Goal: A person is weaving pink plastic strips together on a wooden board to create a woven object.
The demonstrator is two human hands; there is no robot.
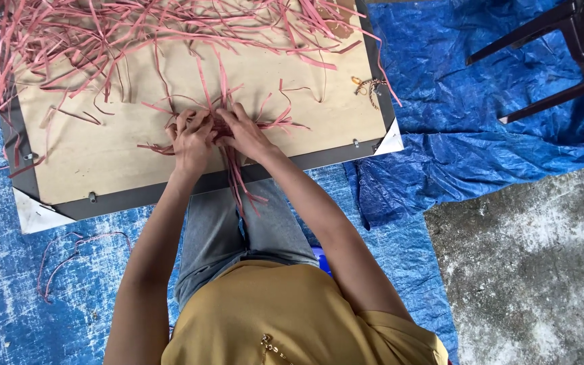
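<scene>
My left hand (190, 140) and my right hand (243, 131) meet at the near middle of a tan board (103, 149) with a grey frame. Both pinch a crossed bundle of thin pink strips (221, 128) between their fingers. Some strips of that bundle hang down over the board's near edge (238, 182) onto my lap. A big loose heap of the same pink strips (103, 34) covers the far part of the board.
The board lies on a blue tarp (441, 122). A small metal chain or clasp (368, 86) rests near the board's right edge. A loose pink strip (69, 253) lies on the tarp at left. Dark chair legs (562, 40) stand top right; bare concrete (528, 270) shows lower right.
</scene>
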